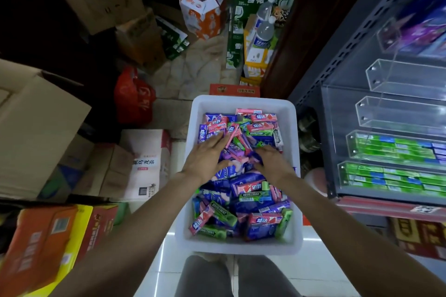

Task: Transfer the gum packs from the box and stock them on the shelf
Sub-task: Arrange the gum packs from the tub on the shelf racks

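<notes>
Two hands (237, 159) spread flat on gum packs (253, 196) in the box (243, 101), gripping nothing. Could scatter packs if scooped carelessly

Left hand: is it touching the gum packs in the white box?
Touching. The head view shows the left hand lying flat on the heaped gum packs inside the white box, fingers spread across them.

Bare forearms, grey trousers (205, 277)

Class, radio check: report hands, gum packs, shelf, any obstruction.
Left hand open, flat on gum packs; right hand among them, grip unclear. White box full. Two shelf trays hold green packs. Nothing blocking.
</notes>
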Tool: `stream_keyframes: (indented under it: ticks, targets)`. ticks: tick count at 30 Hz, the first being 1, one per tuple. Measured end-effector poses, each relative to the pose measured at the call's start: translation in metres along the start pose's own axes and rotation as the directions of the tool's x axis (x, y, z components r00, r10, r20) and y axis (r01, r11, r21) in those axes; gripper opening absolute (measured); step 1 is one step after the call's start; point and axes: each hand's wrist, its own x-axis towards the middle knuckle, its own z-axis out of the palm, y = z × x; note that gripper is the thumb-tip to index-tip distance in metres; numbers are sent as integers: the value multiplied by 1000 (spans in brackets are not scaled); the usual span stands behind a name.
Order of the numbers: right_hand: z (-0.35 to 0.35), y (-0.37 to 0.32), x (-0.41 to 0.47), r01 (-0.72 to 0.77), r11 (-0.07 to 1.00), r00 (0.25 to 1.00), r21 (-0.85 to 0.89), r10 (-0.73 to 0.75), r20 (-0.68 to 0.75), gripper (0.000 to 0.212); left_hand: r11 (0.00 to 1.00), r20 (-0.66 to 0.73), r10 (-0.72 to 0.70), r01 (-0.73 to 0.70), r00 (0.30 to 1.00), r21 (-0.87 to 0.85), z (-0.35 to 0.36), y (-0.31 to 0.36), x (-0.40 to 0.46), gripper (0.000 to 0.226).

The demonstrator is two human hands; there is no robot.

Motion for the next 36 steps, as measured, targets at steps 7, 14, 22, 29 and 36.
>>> stream_keyframes:
  ticks: [7,14,22,29,36]
  targets:
    - [-4,-4,10,-18,994,995,-105,8,-96,43,1000,12,9,-9,1000,-26,-1,-4,3,79]
    - [-12,-3,6,61,971,970,-233,-112,-215,26,999,-1,8,-8,1000,-33,-1,-3,1,80]
    - [-44,5,-15,135,894,946,428,12,-324,6,995,-203,-39,57,978,83,-7,1,-24,59]
    - [-47,-4,-34,127,767,933,629,124,-339,11,988,-256,-46,82,966,132,-3,7,-32,46]
    - [-45,-7,-36,85,572,926,816,256,-276,18,992,-225,-13,42,974,122,9,1,-41,47]
